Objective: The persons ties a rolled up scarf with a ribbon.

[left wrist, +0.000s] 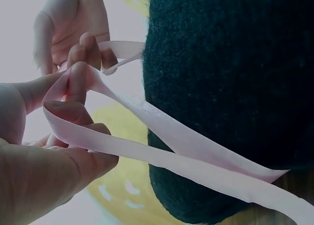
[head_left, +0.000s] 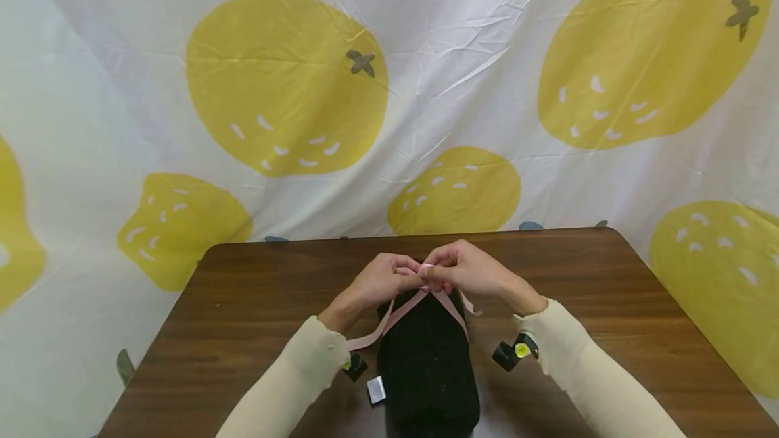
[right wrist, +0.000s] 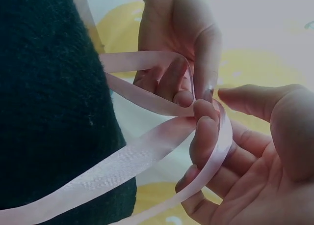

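Observation:
A black fuzzy block-like object (head_left: 429, 370) lies lengthwise on the table. Pink satin ribbon (head_left: 404, 314) runs along both its sides and meets at the far end, where both hands work close together. My left hand (head_left: 382, 278) pinches the ribbon between thumb and fingers; one strand trails back toward the left wrist. Around the curled fingers of my right hand (head_left: 471, 270) passes a ribbon loop (right wrist: 224, 136), its fingertips right at the crossing strands. A shorter ribbon tail (head_left: 468, 305) sticks out on the right. Fingers partly hide the crossing.
Left of the black object lies a small silvery square (head_left: 376, 390). The brown wooden table (head_left: 255, 303) reaches back to a white cloth (head_left: 438, 107) printed with yellow fruit. A small black camera (head_left: 506, 355) hangs at the right wrist, another (head_left: 356, 366) at the left.

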Demonstrator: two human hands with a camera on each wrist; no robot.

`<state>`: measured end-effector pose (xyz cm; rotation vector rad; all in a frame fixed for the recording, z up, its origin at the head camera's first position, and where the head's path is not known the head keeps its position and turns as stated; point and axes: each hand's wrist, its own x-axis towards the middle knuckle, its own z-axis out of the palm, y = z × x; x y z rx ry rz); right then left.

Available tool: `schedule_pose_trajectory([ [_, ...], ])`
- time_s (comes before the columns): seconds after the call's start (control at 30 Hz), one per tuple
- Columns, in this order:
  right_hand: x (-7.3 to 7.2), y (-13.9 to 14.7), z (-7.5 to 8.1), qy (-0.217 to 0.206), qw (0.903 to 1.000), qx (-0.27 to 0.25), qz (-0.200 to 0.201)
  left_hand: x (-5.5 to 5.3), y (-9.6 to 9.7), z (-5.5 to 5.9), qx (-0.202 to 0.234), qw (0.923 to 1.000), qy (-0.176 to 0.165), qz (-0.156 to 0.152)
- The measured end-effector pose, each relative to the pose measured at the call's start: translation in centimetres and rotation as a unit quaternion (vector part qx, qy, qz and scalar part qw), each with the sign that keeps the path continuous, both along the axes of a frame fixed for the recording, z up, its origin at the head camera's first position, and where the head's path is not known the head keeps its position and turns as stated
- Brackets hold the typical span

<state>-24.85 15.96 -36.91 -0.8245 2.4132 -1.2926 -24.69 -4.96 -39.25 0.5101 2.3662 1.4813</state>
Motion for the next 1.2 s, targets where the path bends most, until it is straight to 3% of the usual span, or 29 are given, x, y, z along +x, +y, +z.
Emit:
schedule_pose_trajectory([
  [0.23, 0.4, -0.4, -0.5, 0.003, 0.9999, -0.014, 0.0, -0.2, -0.3, -0.2, 0.013, 0.9999, -0.003, 0.0],
  [0.47, 1.0, -1.1, -1.6, 0.108, 0.9937, 0.01, -0.03, -0.1, -0.7, -0.4, 0.011, 0.9999, -0.002, 0.011],
  [0.67, 1.2, -1.9, -2.2, 0.163, 0.9848, 0.003, -0.06, -0.1, -0.7, -0.4, 0.032, 0.9993, -0.015, 0.011],
  [0.93, 1.5, -2.3, -2.5, 0.186, 0.9795, -0.009, -0.077, -0.1, -0.8, -0.5, 0.05, 0.9984, -0.024, 0.013],
  [1.2, 1.6, -2.4, -2.5, 0.197, 0.9756, -0.013, -0.096, 0.0, -1.0, -0.3, 0.041, 0.9989, -0.017, 0.011],
])
